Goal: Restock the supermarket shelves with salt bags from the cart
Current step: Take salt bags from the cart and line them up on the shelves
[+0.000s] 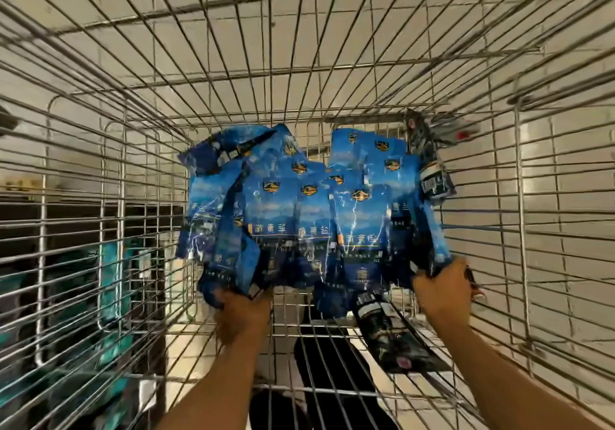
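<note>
Cart: a wire cart [519, 216] fills the view, its mesh walls rising on the left, right and far sides, pale floor tiles showing through the bars.
Salt bags: a heap of blue salt bags [319, 216] lies on the cart's floor, overlapping one another, spread from left of centre to right of centre, reaching the far wall.
Left hand: the left hand [241, 313] is at the near left edge of the heap, fingers curled around the lower corner of the leftmost bags, gripping them.
Right hand: the right hand [444, 291] is at the near right edge of the heap, fingers closed over the corner of the rightmost bags; the fingertips are hidden behind the plastic.
Dark packets: a dark packet [392, 336] lies on the cart floor between the two forearms, just near of the blue heap; other dark packets [432, 163] lean against the far right corner.
Outside the cart: teal packages [109, 296] blur behind the left mesh, too smeared to read.
</note>
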Demonstrator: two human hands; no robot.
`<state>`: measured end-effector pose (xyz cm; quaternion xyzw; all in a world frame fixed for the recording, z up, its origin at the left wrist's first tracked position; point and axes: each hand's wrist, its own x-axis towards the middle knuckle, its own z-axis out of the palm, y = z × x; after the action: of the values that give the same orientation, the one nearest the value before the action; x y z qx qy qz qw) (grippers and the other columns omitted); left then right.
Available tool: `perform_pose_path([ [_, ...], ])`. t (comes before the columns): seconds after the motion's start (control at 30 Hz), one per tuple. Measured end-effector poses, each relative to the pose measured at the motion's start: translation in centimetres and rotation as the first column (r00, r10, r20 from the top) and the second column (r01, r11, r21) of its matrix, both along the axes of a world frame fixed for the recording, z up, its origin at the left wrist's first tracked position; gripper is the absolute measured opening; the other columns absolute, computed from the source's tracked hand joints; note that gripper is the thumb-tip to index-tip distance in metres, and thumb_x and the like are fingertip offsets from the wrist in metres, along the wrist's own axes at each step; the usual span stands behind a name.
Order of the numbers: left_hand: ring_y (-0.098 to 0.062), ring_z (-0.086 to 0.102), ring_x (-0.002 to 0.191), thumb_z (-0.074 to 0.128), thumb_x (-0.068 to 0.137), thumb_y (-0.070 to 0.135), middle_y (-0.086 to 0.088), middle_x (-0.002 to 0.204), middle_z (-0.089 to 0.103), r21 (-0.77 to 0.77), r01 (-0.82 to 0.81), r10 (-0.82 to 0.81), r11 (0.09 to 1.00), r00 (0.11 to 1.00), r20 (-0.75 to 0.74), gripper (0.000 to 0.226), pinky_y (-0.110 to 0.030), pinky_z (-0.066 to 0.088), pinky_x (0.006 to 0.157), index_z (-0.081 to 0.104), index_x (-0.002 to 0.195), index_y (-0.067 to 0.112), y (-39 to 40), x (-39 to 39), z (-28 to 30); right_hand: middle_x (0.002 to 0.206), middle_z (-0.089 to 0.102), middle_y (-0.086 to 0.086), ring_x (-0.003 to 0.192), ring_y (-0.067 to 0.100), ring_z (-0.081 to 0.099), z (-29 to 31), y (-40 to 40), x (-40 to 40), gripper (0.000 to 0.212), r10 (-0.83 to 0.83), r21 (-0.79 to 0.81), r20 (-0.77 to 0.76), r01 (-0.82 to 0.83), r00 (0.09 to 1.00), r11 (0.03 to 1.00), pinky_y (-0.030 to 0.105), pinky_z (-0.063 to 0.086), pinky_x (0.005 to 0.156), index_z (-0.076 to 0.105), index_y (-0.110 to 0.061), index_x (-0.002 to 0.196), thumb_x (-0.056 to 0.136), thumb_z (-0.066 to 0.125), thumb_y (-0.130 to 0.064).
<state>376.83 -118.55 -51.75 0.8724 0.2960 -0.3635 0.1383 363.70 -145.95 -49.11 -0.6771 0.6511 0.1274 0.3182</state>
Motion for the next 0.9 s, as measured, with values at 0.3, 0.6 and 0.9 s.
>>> perform_pose_path([
  [0.3, -0.028, 0.063, 0.085, 0.086, 0.073, 0.026, -0.016, 0.104, 0.07, -0.239, -0.102, 0.083, 0.966, 0.993, -0.09, 0.044, -0.034, 0.053, 0.078, 0.066, 0.11, 0.01, 1.5, 2.9, 3.0, 0.096, 0.065, 0.015, 0.083, 0.035, 0.063, 4.4, 1.5, -0.1, 0.027, -0.233, 0.167, 0.177, 0.205, 0.956, 0.964, 0.052, 0.054, 0.079, 0.05, -0.011, 0.11, 0.087, 0.065, -0.012],
  [0.6, -0.026, 0.064, 0.065, 0.067, 0.084, 0.012, -0.013, 0.082, 0.065, -0.511, -0.512, 0.262, 0.69, 0.835, -0.483, 0.011, -0.029, 0.053, 0.051, 0.061, 0.092, 0.007, 1.6, 6.5, 13.8, 0.117, 0.048, 0.005, 0.105, 0.026, 0.049, 12.3, 3.2, 5.1, 0.042, -0.168, 0.327, 0.273, 0.073, 0.947, 0.942, 0.032, 0.033, 0.088, 0.046, -0.012, 0.136, 0.097, 0.059, -0.017],
  [0.9, -0.023, 0.071, 0.096, 0.056, 0.09, 0.059, -0.017, 0.119, 0.068, -0.804, -0.505, 0.28, 0.315, 0.859, -0.43, 0.056, -0.041, 0.056, 0.088, 0.067, 0.121, 0.014, -0.9, 11.2, 27.8, 0.109, 0.072, 0.02, 0.088, 0.038, 0.071, 25.9, 5.6, 10.1, 0.065, -0.735, 0.873, 0.303, 0.132, 0.606, 0.469, 0.046, 0.059, 0.062, 0.069, -0.011, 0.122, 0.095, 0.041, -0.063],
])
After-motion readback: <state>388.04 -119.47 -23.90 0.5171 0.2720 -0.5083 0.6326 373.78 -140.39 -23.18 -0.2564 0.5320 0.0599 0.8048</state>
